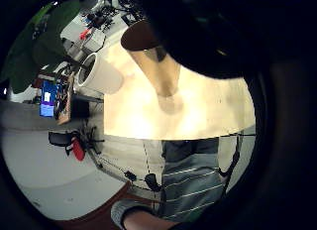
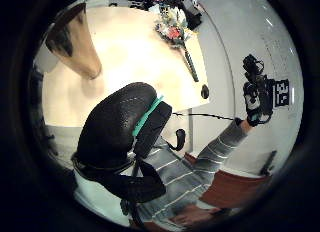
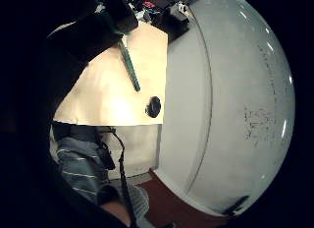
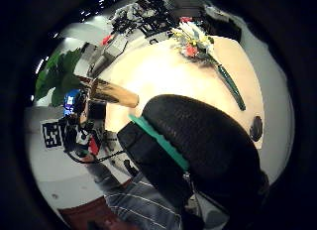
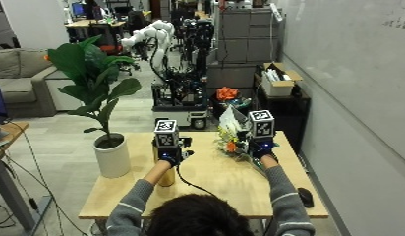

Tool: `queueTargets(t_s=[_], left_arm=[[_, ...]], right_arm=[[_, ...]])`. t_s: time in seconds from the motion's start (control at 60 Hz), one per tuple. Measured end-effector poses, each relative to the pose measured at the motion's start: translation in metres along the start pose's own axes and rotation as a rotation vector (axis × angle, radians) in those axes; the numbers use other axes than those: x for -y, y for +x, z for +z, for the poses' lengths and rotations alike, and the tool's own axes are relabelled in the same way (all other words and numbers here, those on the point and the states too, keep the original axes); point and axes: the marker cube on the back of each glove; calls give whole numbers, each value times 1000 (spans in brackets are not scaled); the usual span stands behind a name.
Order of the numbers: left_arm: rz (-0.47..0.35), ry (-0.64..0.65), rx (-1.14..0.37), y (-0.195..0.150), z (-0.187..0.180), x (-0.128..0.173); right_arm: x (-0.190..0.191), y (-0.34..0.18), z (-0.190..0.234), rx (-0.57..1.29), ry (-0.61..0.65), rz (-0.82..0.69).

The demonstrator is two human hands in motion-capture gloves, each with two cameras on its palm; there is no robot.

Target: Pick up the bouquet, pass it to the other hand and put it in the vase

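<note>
Outside view evenly lit by overhead room light, soft shadows only, slightly soft focus. Palm views are heavy fisheye: black vignette ring, straight edges bowed. Tabletop [image 5: 209, 187] blows out to pale glare in all four. Gloved fingers close to the lens are dark, blurred blobs. Whiteboard [image 3: 235, 100] on the right shows small ceiling-light reflections.

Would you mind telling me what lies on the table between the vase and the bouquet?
Nothing lies there: in the left thumb side palm view, the tabletop between the vase and the bouquet is bare.
</note>
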Motion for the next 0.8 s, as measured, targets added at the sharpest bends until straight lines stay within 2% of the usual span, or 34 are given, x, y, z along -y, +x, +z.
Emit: queueTargets(t_s=[0.25, 0.35, 0.534, 0.8], left_arm=[[18, 21, 24, -1, 2, 6], [25, 16, 19, 2, -2, -1], [23, 19, -2, 1, 7, 9], [84, 27, 12, 11, 19, 8]], right_arm=[[6, 6, -4, -3, 5, 14], [3, 6, -9, -3, 4, 24], [12, 11, -13, -3, -2, 42], [55, 56, -18, 59, 23, 227]])
